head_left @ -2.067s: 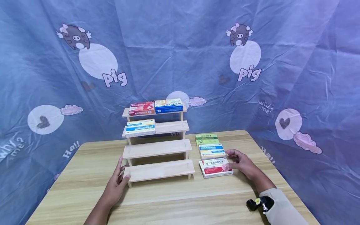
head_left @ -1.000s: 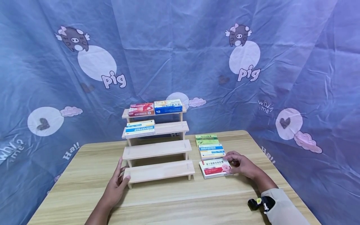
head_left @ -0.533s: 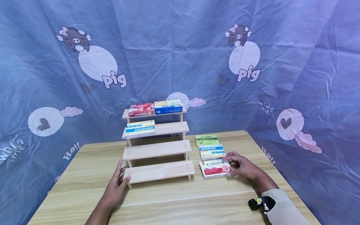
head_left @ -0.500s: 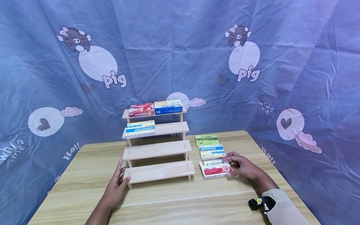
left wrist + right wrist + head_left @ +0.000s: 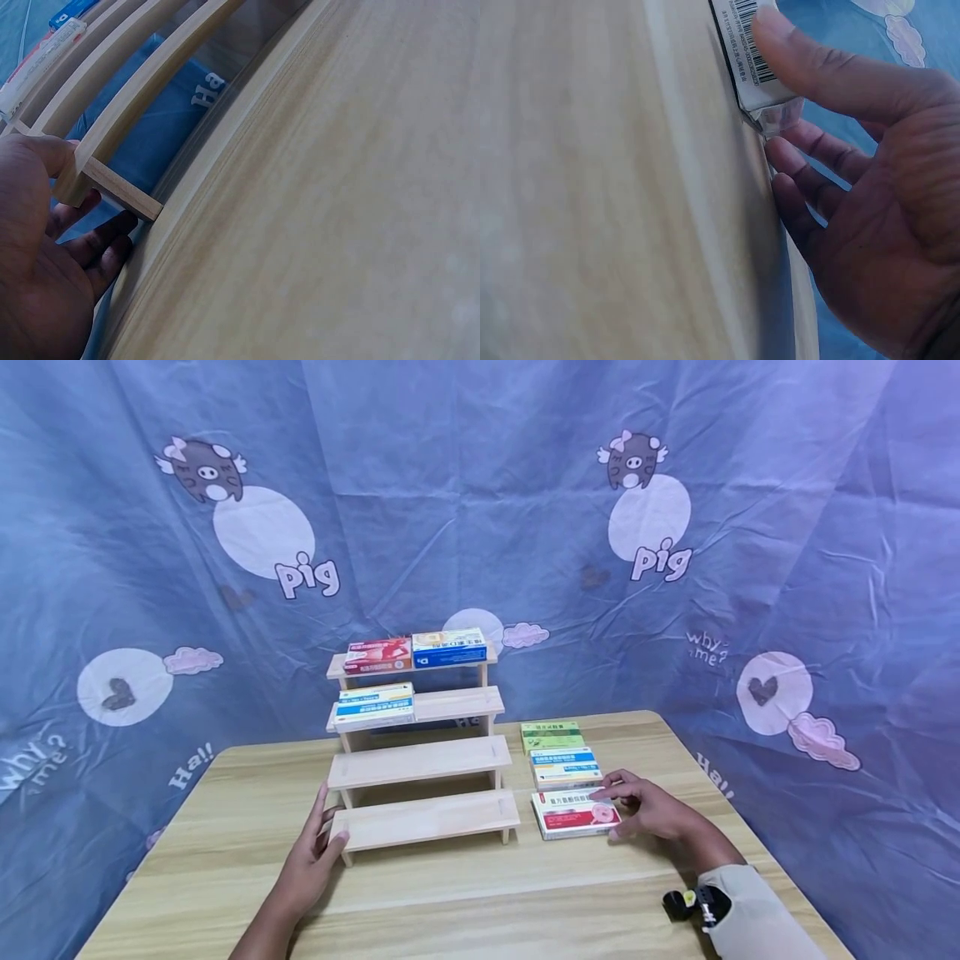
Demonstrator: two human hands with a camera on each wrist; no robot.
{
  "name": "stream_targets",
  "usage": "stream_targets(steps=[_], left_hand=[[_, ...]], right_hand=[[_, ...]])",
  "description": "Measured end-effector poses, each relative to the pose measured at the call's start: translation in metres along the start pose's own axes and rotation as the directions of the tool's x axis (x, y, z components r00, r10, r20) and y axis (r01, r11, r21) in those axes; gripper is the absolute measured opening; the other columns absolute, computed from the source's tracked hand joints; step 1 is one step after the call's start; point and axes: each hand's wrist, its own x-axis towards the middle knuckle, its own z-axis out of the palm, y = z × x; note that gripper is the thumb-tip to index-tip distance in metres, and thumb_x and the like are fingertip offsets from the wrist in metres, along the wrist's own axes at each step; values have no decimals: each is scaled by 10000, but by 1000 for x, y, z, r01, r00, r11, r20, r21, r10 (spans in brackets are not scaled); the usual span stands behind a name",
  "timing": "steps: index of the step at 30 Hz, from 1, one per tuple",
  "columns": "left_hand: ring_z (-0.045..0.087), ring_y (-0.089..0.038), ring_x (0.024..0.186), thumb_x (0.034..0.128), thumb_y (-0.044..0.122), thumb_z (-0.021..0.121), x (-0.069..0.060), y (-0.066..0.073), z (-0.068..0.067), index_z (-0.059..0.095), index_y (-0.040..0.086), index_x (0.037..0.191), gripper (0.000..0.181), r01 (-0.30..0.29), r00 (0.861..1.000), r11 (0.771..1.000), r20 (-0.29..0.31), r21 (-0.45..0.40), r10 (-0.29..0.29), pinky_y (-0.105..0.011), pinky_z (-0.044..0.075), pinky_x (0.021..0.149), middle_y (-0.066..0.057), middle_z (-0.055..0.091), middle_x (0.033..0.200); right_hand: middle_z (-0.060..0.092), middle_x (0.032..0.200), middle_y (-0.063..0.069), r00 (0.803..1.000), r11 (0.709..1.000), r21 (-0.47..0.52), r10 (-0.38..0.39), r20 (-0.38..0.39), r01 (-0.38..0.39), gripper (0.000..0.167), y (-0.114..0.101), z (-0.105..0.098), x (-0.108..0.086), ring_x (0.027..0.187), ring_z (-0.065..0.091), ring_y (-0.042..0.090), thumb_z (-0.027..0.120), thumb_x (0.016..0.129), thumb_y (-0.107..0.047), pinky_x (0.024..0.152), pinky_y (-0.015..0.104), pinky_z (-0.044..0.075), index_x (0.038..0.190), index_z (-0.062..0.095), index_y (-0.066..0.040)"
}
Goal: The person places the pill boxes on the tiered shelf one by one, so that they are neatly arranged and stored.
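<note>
Where the table (image 5: 420, 906) ends, blue cloth (image 5: 525, 543) hangs.

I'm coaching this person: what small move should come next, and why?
Perhaps lift the flat white-and-red cardboard box slightly with the right hand, since that hand spans its right end, the box lies on the pale wood-grain table, and the left hand grips the four-tiered wooden shelf.

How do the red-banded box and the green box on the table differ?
The red-banded box is the nearest of its row; the green box is the farthest. The right hand touches the red-banded box, but not the green box. Both are right of the wooden rack.
</note>
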Motion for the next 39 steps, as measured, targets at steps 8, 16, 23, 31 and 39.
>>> stream_targets(steps=[8,16,23,31,39], left_hand=[[495,-564,1498,1171,202,539,1,1,0,-65,289,1772,856,-15,1000,1000,6,-15,15,-84,480,974,-305,391,1671],[498,-567,1493,1171,214,540,1,3,-1,-51,306,1773,848,-9,1000,1000,0,-11,9,-79,477,972,-314,386,1671],[505,-567,1484,1168,187,541,1,2,1,-43,294,1775,849,-23,1000,1000,-5,-16,23,-83,484,978,-328,390,1667],[500,-526,1488,1166,190,547,0,2,0,-45,301,1775,856,-6,1000,1000,-13,-6,6,-64,465,981,-325,371,1684],[503,-493,1476,1166,182,546,2,1,1,-37,270,1778,851,-15,1000,1000,-18,4,15,-68,475,981,-319,388,1681]], right_hand=[[545,1454,282,999,999,-18,33,15,-33,620,-3,-1,1,1338,481,385,985,747,-81,993,187,415,1333,789,-44],[543,1467,262,999,999,-12,41,30,-41,612,-5,-3,-1,1350,475,380,974,773,-105,994,168,417,1354,784,-68],[547,1466,279,1000,1000,6,8,20,-8,602,-2,-3,-3,1345,498,332,963,785,-111,1016,144,421,1352,775,-38],[536,1488,292,1000,1000,10,-2,-2,2,603,1,-5,-4,1288,490,65,966,794,-144,1029,133,429,1359,775,-56],[549,1469,247,999,1000,2,4,-46,-4,598,0,-6,-4,1220,489,16,966,783,-132,996,167,457,1348,782,-67]])
